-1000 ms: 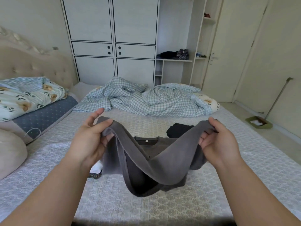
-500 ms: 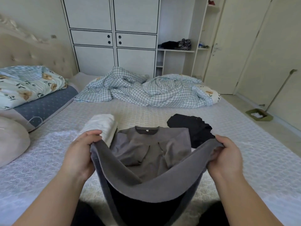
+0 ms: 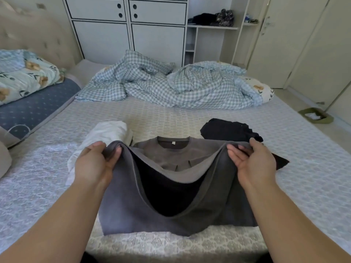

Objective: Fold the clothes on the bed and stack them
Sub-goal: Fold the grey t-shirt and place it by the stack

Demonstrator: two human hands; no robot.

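Observation:
A grey shirt (image 3: 121, 211) lies on the bed (image 3: 303, 168) in front of me, collar at the far end with a small white tag. My left hand (image 3: 95, 164) grips the left corner of its hem and my right hand (image 3: 254, 162) grips the right corner. Both corners are lifted and carried towards the collar, so the lower half arches over the chest. A white garment (image 3: 106, 133) lies bunched to the left of the shirt. A black garment (image 3: 228, 130) lies crumpled to the right, partly hidden behind my right hand.
A rumpled blue checked duvet (image 3: 171, 86) covers the far part of the bed. Floral bedding (image 3: 24, 73) and a blue pillow (image 3: 32, 109) are at the left by the headboard. A white wardrobe (image 3: 129, 29) stands behind. A dustpan (image 3: 316, 115) lies on the floor at right.
The shirt was held up in the air, then laid on the bed. Both hands have since carried the hem forward towards the collar, and the view has tilted down.

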